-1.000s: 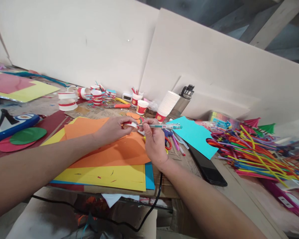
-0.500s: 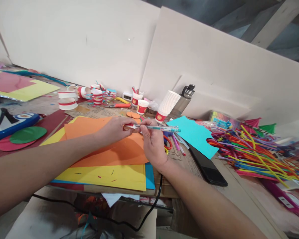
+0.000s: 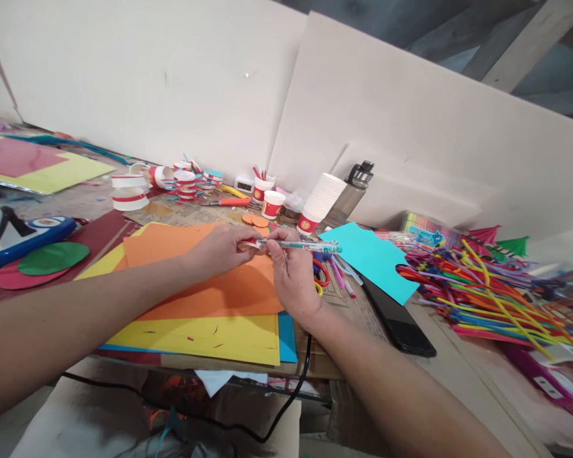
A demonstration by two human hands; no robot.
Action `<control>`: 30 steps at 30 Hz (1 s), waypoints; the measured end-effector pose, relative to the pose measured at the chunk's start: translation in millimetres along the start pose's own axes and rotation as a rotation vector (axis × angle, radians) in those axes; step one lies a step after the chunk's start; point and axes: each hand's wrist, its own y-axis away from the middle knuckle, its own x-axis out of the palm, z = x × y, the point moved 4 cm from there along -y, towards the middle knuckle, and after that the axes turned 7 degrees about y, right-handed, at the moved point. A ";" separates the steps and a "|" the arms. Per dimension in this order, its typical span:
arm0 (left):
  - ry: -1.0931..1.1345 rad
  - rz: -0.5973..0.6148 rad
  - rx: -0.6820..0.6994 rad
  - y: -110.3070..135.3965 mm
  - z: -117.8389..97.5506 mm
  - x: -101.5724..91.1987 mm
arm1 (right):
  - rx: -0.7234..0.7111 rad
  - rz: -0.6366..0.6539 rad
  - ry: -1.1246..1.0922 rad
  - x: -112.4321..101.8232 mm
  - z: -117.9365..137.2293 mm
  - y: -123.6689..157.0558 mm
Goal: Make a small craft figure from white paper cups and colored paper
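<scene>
Orange card (image 3: 205,280) lies under both hands, on top of a stack that includes a yellow sheet (image 3: 195,336) and a blue sheet (image 3: 287,338), all on the desk (image 3: 463,375).

Left hand (image 3: 217,249): grip closed, thumb and fingers pinched on a small white-and-red piece (image 3: 247,243), held just above the orange card. Most of the piece is hidden in the pinch and I cannot tell its full shape.

Right hand (image 3: 293,280): grip clamped on a clear pen (image 3: 303,245). The pen sits nearly level, with its working end pointing left at the piece and its far end out over the teal sheet (image 3: 375,257). Tip and piece look to be touching, or as near as I can judge.

Step in hand, as I read it — marking or scoring the small piece with the pen while the other hand steadies it. It looks to be mid-way, not a start, since both holds are set.

What the next stroke calls for:
- a firm pinch on the left so the piece does not swivel
- light pressure on the right
- the tip in sight rather than under my thumb

Around:
- red-handled scissors (image 3: 321,273) just right of my right hand
- a black phone (image 3: 397,326) beyond them
- a heap of coloured pipe cleaners (image 3: 496,292) well to the right
- a stack of paper cups (image 3: 323,198) and a bottle (image 3: 354,186) at the back
</scene>
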 end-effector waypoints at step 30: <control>-0.014 0.039 0.003 0.8 -3.0 2.3 | 0.031 0.078 0.070 -0.1 2.9 -2.3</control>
